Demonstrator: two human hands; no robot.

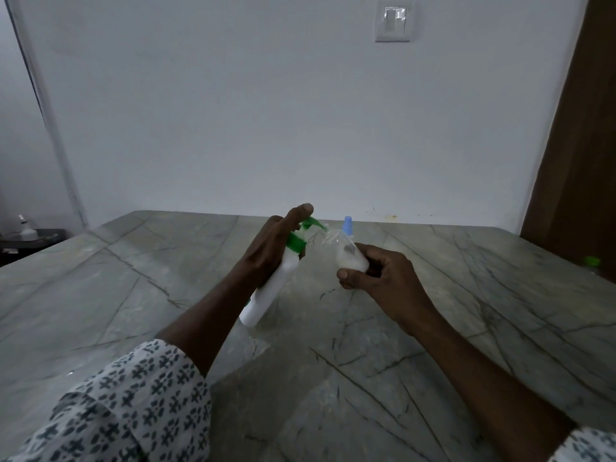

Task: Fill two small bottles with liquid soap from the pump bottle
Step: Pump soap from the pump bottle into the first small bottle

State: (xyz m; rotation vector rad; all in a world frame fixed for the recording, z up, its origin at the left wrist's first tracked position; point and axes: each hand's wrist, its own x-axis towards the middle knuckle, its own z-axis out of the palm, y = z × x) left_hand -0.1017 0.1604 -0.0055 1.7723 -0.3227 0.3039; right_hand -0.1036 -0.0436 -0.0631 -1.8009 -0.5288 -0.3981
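While hands (270, 251) grip, pump bottle (276, 288) tilted, perhaps pressed

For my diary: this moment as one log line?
left hand: grips tilted white pump bottle with green pump | right hand: holds small clear plastic bottle, partly filled, at nozzle

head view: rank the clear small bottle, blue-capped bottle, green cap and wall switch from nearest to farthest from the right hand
1. clear small bottle, held in the right hand itself.
2. blue-capped bottle, just behind the hand on the table.
3. green cap, far off at the table's right edge.
4. wall switch, high on the back wall.
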